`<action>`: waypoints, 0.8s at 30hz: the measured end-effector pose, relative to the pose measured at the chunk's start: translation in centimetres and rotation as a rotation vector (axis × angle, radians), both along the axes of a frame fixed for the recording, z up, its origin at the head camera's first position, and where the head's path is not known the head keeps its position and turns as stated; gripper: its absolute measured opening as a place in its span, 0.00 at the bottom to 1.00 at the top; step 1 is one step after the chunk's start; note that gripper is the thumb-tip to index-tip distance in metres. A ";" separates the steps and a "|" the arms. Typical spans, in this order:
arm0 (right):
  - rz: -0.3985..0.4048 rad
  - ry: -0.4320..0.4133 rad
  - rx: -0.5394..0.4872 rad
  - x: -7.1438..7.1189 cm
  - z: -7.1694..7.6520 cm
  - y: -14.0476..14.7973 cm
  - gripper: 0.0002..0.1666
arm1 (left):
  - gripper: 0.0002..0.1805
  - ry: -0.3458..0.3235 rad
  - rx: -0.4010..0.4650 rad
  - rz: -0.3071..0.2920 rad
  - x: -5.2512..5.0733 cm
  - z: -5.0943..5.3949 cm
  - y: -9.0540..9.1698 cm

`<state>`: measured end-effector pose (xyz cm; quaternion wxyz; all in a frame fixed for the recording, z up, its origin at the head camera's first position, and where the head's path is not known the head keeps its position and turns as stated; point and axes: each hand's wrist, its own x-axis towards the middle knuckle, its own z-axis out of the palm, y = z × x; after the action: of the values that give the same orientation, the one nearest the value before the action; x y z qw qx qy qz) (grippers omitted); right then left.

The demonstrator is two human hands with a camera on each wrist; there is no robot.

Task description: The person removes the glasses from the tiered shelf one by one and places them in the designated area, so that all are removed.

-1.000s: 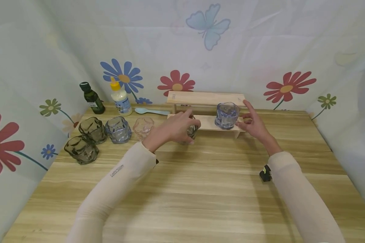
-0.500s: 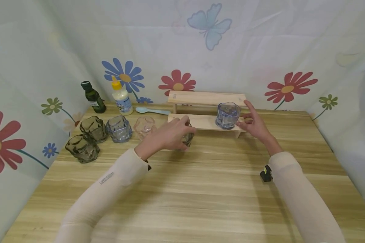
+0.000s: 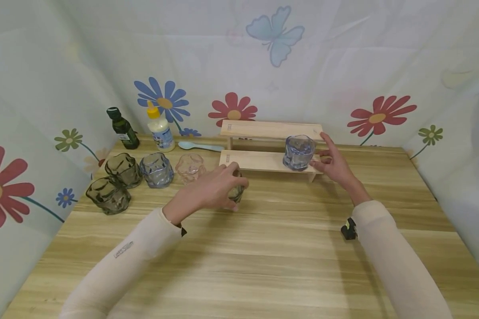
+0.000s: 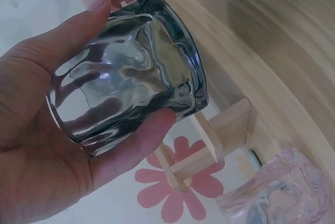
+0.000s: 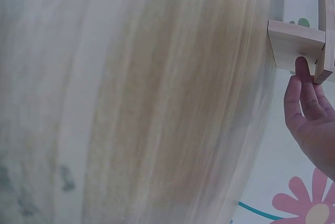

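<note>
My left hand (image 3: 211, 190) grips a smoky grey drinking glass (image 4: 125, 72), thumb and fingers round its wavy sides. In the head view the hand largely covers this glass, in front of the rack's left end. My right hand (image 3: 335, 166) holds the right end of a two-tier wooden rack (image 3: 255, 160), index finger along the upper board's end and thumb by the lower board. In the right wrist view, fingers (image 5: 309, 96) touch the rack near its leg. A blue glass (image 3: 298, 153) stands on the lower board's right part, close to the right thumb.
Left of the rack stand a pink glass (image 3: 190, 168), a blue-tinted glass (image 3: 156, 170) and two smoky glasses, one (image 3: 123, 170) behind the other (image 3: 107, 196). Behind them are a green bottle (image 3: 123, 130), a yellow-capped bottle (image 3: 161, 130) and a pale blue spoon (image 3: 199, 146).
My left hand has moved left and toward me with the smoky glass, away from the rack's front. The right hand and the blue glass on the rack have stayed in place.
</note>
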<state>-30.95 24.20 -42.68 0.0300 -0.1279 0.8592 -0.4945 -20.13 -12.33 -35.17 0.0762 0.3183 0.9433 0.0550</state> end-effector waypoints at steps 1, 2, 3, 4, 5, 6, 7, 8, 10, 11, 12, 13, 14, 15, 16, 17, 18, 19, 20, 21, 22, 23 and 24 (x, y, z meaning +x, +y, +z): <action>0.000 0.001 -0.003 0.0 0.0 0.0 0.58 | 0.31 0.001 0.005 0.006 0.2 -0.1 -0.2; 0.002 0.004 -0.005 -0.1 -0.1 0.0 0.58 | 0.31 0.004 0.010 0.010 0.3 -0.1 -0.4; 0.004 0.006 -0.006 -0.1 -0.1 0.1 0.58 | 0.30 0.006 0.017 0.012 0.5 -0.2 -0.6; 0.003 0.007 -0.004 -0.1 -0.1 0.1 0.58 | 0.30 0.007 0.026 0.014 0.6 -0.2 -0.8; 0.005 0.008 -0.001 -0.2 -0.1 0.1 0.57 | 0.30 0.011 0.033 0.013 0.8 -0.3 -1.0; 0.007 0.004 0.000 -0.1 0.0 0.0 0.57 | 0.30 0.015 0.040 0.015 0.9 -0.4 -1.2; 0.007 -0.002 0.003 0.0 0.2 0.0 0.57 | 0.30 0.017 0.049 0.013 1.1 -0.4 -1.4; 0.007 -0.008 0.008 0.1 0.5 -0.1 0.57 | 0.29 0.023 0.055 0.011 1.2 -0.5 -1.6; 0.009 -0.024 0.013 0.6 1.2 -0.4 0.57 | 0.29 0.026 0.066 0.013 1.4 -0.7 -2.1; 0.009 -0.030 0.014 0.9 1.6 -0.6 0.56 | 0.29 0.029 0.066 0.017 1.6 -0.7 -2.2; 0.009 -0.037 0.013 1.2 2.0 -0.8 0.56 | 0.28 0.030 0.068 0.020 1.7 -0.8 -2.4; 0.012 -0.037 0.014 1.4 2.3 -0.9 0.55 | 0.28 0.029 0.070 0.020 1.8 -0.9 -2.6; 0.016 -0.037 0.013 1.6 2.6 -1.0 0.55 | 0.28 0.026 0.072 0.023 1.9 -1.0 -2.8; 0.019 -0.034 0.013 1.7 2.7 -1.1 0.55 | 0.28 0.025 0.076 0.024 2.0 -1.0 -3.0; 0.019 -0.034 0.011 1.8 2.8 -1.1 0.55 | 0.28 0.024 0.078 0.024 2.1 -1.1 -3.1; 0.020 -0.032 0.010 1.8 2.8 -1.1 0.55 | 0.28 0.022 0.084 0.024 2.2 -1.1 -3.3; 0.021 -0.028 0.010 1.4 2.4 -0.9 0.55 | 0.28 0.023 0.090 0.022 2.3 -1.2 -3.5; 0.021 -0.028 0.008 1.4 2.3 -0.9 0.55 | 0.28 0.023 0.096 0.024 2.4 -1.2 -3.6; 0.018 -0.031 0.003 1.3 2.1 -0.9 0.56 | 0.28 0.025 0.102 0.026 2.6 -1.2 -3.8; 0.018 -0.029 0.000 1.0 1.8 -0.7 0.56 | 0.28 0.028 0.106 0.026 2.7 -1.3 -4.0; 0.017 -0.026 -0.001 0.8 1.4 -0.6 0.56 | 0.28 0.030 0.109 0.029 2.8 -1.3 -4.1; 0.015 -0.020 -0.002 0.6 1.1 -0.4 0.57 | 0.28 0.033 0.110 0.033 3.0 -1.3 -4.3; 0.014 -0.016 -0.002 0.4 0.7 -0.3 0.57 | 0.28 0.034 0.108 0.038 3.1 -1.3 -4.4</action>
<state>-30.56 23.93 -42.00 0.0400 -0.1298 0.8576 -0.4961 -17.06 -16.75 -36.46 0.0417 0.3047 0.9461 0.1017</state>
